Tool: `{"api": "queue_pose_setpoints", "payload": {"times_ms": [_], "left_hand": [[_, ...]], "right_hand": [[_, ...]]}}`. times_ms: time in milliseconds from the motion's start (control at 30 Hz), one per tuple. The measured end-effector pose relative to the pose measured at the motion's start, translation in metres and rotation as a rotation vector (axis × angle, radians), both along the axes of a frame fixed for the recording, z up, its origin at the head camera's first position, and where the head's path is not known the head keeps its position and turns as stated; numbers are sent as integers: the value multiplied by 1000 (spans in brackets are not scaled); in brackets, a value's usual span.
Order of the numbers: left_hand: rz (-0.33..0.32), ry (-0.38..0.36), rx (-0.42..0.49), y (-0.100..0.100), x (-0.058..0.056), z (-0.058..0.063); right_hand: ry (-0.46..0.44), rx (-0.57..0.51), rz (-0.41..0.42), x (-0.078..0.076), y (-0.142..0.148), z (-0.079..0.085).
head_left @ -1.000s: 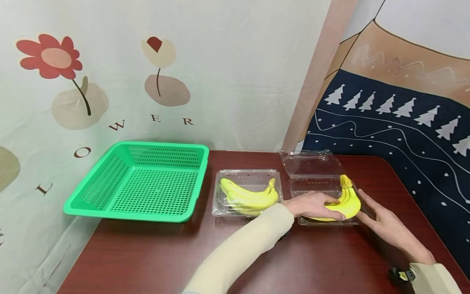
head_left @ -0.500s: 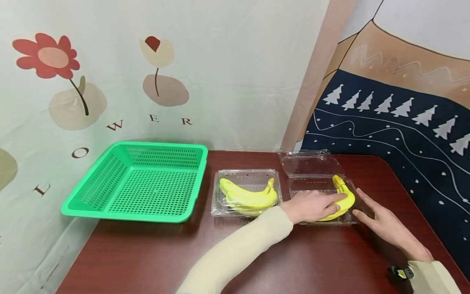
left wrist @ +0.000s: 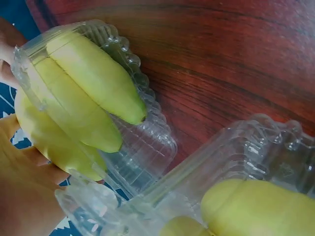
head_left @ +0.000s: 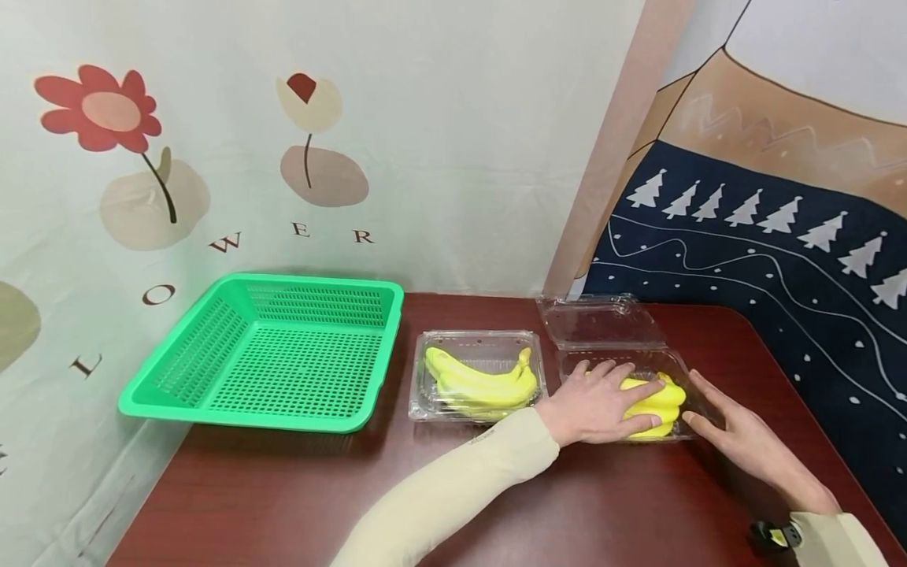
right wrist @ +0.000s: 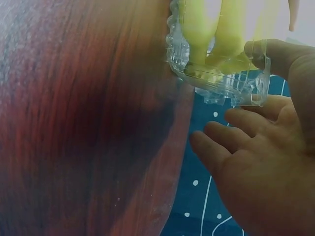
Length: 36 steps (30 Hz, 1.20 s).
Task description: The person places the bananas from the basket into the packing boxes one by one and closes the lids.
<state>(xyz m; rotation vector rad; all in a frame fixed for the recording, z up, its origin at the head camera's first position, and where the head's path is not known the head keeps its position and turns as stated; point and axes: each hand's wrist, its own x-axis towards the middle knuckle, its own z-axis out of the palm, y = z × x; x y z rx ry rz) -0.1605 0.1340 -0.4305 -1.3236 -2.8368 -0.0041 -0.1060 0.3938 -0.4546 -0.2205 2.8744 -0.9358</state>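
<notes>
A bunch of yellow bananas (head_left: 668,405) lies in the right-hand clear plastic clamshell box (left wrist: 160,150), whose lid (head_left: 602,321) is folded back. My left hand (head_left: 594,403) lies over this box with spread fingers, its thumb and index finger on the bananas. My right hand (head_left: 757,449) is at the box's right side. Its thumb (right wrist: 270,55) reaches over the rim while the fairly straight fingers (right wrist: 216,147) stay outside. To the left, another clear box with its lid down holds a second bunch of bananas (head_left: 482,387).
A green perforated basket (head_left: 383,354) stands at the left of the dark red table (head_left: 567,508). Curtains printed with flowers (head_left: 460,157) and trees (head_left: 786,268) hang behind and to the right. The table's right edge runs close by my right hand.
The right-hand bananas have gone lower into the box and turned, their stem no longer standing up. My left hand has spread its fingers over them. My right hand has stayed beside the box.
</notes>
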Motion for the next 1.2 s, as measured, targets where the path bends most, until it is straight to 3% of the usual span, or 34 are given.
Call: {"api": "queue_pose_setpoints", "payload": {"times_ms": [200, 367, 567, 833, 1033, 1200], "left_hand": [[46, -89, 94, -1, 2, -1], [155, -208, 288, -5, 1, 2], [284, -275, 538, -8, -1, 8], [418, -422, 828, -3, -1, 10], [489, -433, 952, -2, -2, 6], [532, -422, 994, -3, -4, 0]], "right_hand": [[12, 12, 18, -3, 3, 9], [15, 32, 34, -16, 2, 25], [-34, -20, 40, -42, 3, 41], [-140, -126, 26, -63, 11, 43], [-198, -175, 6, -71, 14, 39], [-206, -217, 24, -78, 10, 30]]}}
